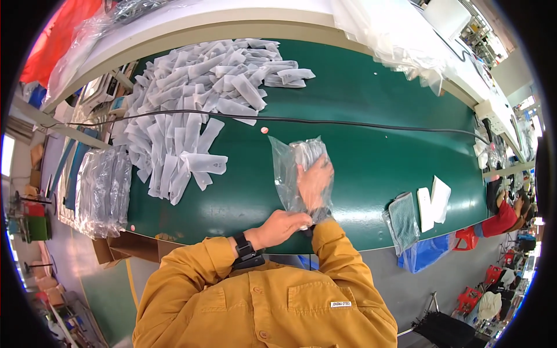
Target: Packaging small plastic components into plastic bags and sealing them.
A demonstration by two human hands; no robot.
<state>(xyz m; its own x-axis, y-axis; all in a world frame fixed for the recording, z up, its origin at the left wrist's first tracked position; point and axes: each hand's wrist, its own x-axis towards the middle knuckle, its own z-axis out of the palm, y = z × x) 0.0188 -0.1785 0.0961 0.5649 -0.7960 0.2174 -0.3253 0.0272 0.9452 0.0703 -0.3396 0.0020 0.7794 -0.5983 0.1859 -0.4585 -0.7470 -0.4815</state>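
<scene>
Fingers of our left hand (277,228) pinch the clear rectangular plastic bag (284,169) near the flat green worktop (360,153)'s front edge, presumably steadying its mouth; our right hand (314,182), inside, meets translucent white packets (307,150), finger closure indeterminable.

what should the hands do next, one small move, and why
Probably ease the right hand out of the clear bag: it looks to be inside, against the pale bundle near the far end, while the left hand is at the near end.
</scene>
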